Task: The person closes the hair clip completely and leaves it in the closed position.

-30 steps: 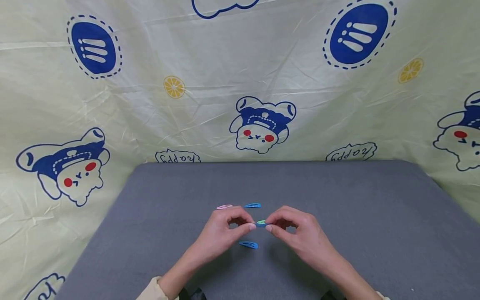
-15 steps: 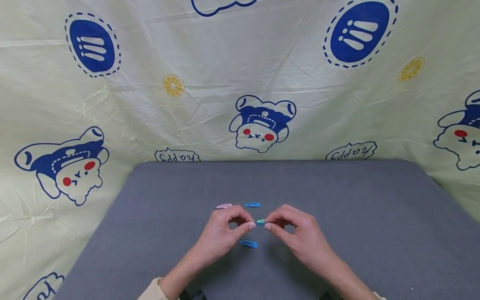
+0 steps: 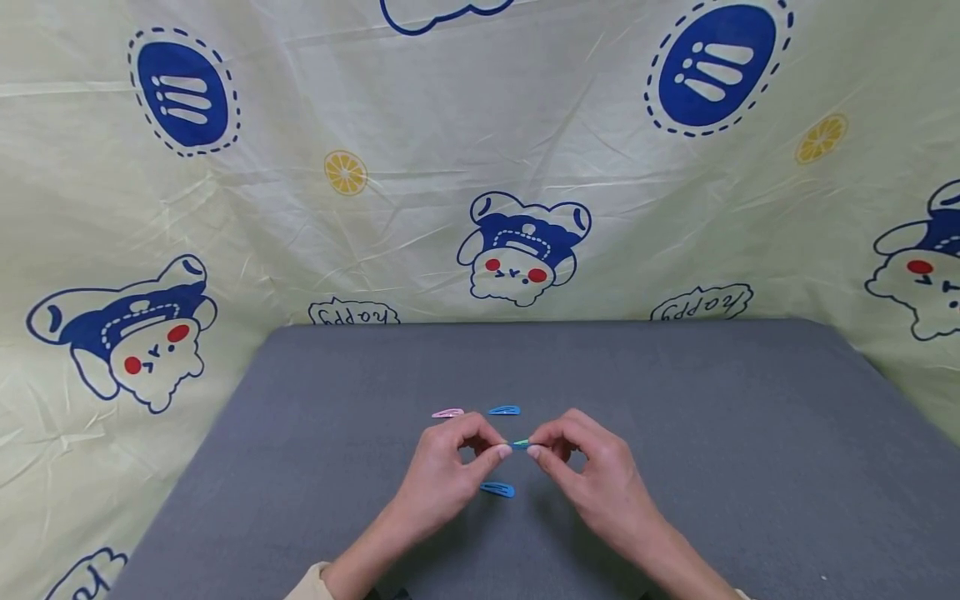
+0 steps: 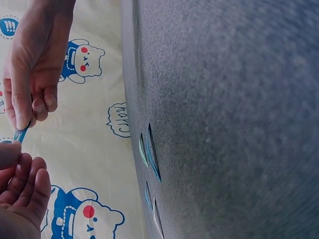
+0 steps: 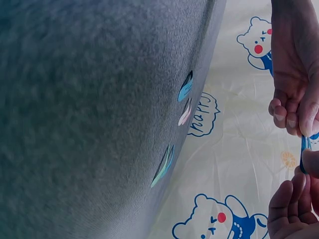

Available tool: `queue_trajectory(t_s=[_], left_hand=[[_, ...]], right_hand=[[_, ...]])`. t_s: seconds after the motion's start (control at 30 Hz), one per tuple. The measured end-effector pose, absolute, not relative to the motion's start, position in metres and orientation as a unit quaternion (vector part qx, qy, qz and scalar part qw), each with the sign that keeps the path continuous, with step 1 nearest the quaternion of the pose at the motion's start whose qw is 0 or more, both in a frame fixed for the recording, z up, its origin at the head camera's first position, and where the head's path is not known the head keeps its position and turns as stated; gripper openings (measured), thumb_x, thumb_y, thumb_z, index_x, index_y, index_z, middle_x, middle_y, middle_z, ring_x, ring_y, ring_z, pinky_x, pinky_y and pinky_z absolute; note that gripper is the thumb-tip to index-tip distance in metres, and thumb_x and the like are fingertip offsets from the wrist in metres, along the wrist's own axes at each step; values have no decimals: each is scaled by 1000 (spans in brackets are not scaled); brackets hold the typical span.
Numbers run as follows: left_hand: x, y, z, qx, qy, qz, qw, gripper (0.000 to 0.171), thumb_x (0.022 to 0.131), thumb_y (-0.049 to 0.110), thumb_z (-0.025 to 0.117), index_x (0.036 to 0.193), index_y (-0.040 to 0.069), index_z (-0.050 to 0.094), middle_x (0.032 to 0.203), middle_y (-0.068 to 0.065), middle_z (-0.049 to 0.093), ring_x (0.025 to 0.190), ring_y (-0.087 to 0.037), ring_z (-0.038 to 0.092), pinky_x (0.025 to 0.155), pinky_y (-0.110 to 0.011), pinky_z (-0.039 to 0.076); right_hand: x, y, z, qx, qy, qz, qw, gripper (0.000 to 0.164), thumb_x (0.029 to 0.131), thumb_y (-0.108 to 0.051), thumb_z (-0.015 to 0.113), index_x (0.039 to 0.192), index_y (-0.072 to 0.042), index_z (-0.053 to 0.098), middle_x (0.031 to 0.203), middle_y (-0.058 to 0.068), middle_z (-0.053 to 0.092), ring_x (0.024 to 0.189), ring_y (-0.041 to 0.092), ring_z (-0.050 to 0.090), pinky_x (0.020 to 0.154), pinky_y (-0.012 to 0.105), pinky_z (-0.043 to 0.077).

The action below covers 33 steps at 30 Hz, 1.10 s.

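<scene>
A blue snap hair clip [image 3: 520, 447] is held up between my two hands, over the table. My left hand [image 3: 444, 460] pinches one end between thumb and forefinger. At the other end, the thumb and forefinger of my right hand [image 3: 596, 467] pinch it. Fingertips cover both ends; its middle shows edge-on. A green hair clip [image 4: 143, 149] lies on the table and peeks out behind the held one in the head view. Nearer to me lies another blue hair clip [image 3: 498, 490], partly beside the left thumb. Farther back lie a pink hair clip [image 3: 447, 412] and a blue one.
A dark grey cloth covers the table [image 3: 712, 400]. Behind it and at its sides hangs a pale sheet [image 3: 420, 242] printed with cartoon bears and orange slices. Sleeve cuffs [image 3: 311, 583] show at the bottom edge.
Both hands keep their pinch on the blue hair clip. The right fingertips have shifted slightly left, and a little less of the green clip shows behind it.
</scene>
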<state>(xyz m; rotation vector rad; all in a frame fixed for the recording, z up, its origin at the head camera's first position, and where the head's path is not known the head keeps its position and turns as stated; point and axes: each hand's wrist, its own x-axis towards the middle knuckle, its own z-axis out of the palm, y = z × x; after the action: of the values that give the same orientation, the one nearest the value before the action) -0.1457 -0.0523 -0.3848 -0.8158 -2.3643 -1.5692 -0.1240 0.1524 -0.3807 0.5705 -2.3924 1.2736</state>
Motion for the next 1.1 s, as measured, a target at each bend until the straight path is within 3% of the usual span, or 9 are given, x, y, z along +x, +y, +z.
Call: queue_trajectory(t_s=[0.5,1.1], left_hand=[[-144,-50,-387,-263,-799,-535,84,17,89,9,73,84,23,66,78,15,62,74,-8,58,70,-29,51],[-148,-55,-385,-266,-781,-562,54,10,90,10,73,87,18,69,82,12,64,76,-11,61,75,-32,54]], right_hand=[[-123,149,-385,198,-843,443,232,23,81,-5,80,88,-24,70,77,-17,52,67,3,52,59,26,47],[-124,148,-384,172,-852,464,172,21,83,-9,80,91,-26,70,85,-18,60,74,5,57,67,26,52]])
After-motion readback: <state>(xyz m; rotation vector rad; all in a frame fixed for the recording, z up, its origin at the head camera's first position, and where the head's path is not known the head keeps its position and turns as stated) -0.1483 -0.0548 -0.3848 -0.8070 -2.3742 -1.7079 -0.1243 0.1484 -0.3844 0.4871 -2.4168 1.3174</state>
